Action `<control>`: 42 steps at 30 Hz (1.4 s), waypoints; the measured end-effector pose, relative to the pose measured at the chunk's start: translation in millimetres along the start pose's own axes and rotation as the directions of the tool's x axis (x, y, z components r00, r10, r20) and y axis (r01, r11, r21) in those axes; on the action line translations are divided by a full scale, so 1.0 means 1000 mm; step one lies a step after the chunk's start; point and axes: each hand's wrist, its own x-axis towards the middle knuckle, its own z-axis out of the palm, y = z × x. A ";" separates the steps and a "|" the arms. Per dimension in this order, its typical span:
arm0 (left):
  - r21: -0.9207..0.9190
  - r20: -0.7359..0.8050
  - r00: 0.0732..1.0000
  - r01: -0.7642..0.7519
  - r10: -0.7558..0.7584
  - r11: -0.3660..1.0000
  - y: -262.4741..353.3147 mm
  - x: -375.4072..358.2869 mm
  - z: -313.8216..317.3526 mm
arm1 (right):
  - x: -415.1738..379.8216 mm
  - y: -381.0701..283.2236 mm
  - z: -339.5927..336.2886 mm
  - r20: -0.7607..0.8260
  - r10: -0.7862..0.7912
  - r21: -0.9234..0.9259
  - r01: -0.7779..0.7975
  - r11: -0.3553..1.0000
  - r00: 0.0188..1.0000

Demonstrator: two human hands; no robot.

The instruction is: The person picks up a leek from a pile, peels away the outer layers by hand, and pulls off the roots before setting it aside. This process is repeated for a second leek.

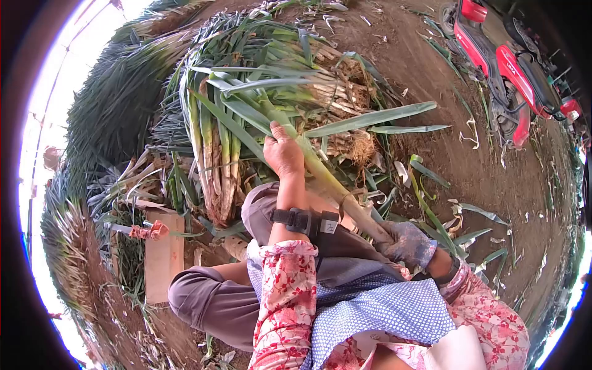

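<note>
We hold one leek (320, 169) across our lap — its green leaves fan up toward the leek pile (246, 92) ahead, its white root end points down to the right. Our left hand (282, 151) is bare and wrapped tight around the upper stalk. Our right hand (407, 243), gloved, is clamped on the root end. A wooden board (163, 256) lies on the soil beside our knee — a red machine (505, 68) stands well apart.

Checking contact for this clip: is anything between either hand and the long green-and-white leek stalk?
Nothing separate: the bare left hand grips the long green-and-white leek stalk directly; the right hand holds its root end through a grey glove.
</note>
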 end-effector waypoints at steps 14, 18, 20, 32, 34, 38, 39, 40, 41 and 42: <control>-0.369 -0.026 0.984 0.154 -0.175 0.917 -0.010 0.006 0.003 | 0.009 0.019 0.012 0.140 -0.003 0.318 -0.042 0.947 0.990; -0.465 0.047 0.954 0.283 -0.296 0.839 -0.016 0.009 0.003 | 0.012 0.024 0.013 0.130 -0.024 0.300 -0.017 0.954 0.991; -0.436 0.052 0.933 0.342 -0.356 0.832 -0.020 0.012 0.004 | 0.014 0.031 0.018 0.107 -0.063 0.326 0.025 0.945 0.992; -0.020 0.697 0.490 0.743 -0.524 0.669 -0.045 -0.007 0.019 | 0.020 -0.012 -0.009 0.040 -0.084 0.486 0.054 0.872 0.996; 0.452 0.756 0.290 0.417 -0.586 0.789 -0.041 -0.015 0.020 | 0.037 -0.016 -0.014 -0.059 -0.002 0.539 0.034 0.841 0.998; 0.185 0.964 0.254 -0.410 -0.083 0.893 -0.062 -0.061 0.022 | 0.065 -0.026 -0.040 -0.119 -0.193 0.533 0.227 0.815 0.974; 0.277 0.935 0.318 -0.389 -0.155 0.878 -0.045 -0.051 0.019 | 0.063 -0.030 -0.044 -0.112 -0.230 0.558 0.252 0.791 0.967; 0.367 0.897 0.381 -0.361 -0.224 0.857 -0.026 -0.039 0.016 | 0.063 -0.032 -0.048 -0.103 -0.268 0.581 0.277 0.765 0.958; 0.454 0.849 0.442 -0.327 -0.291 0.829 -0.011 -0.031 0.014 | 0.061 -0.031 -0.049 -0.117 -0.249 0.530 0.273 0.803 0.961; 0.253 0.782 0.560 0.120 -0.276 0.960 -0.003 -0.027 0.014 | 0.057 -0.027 -0.047 -0.128 -0.228 0.477 0.261 0.839 0.965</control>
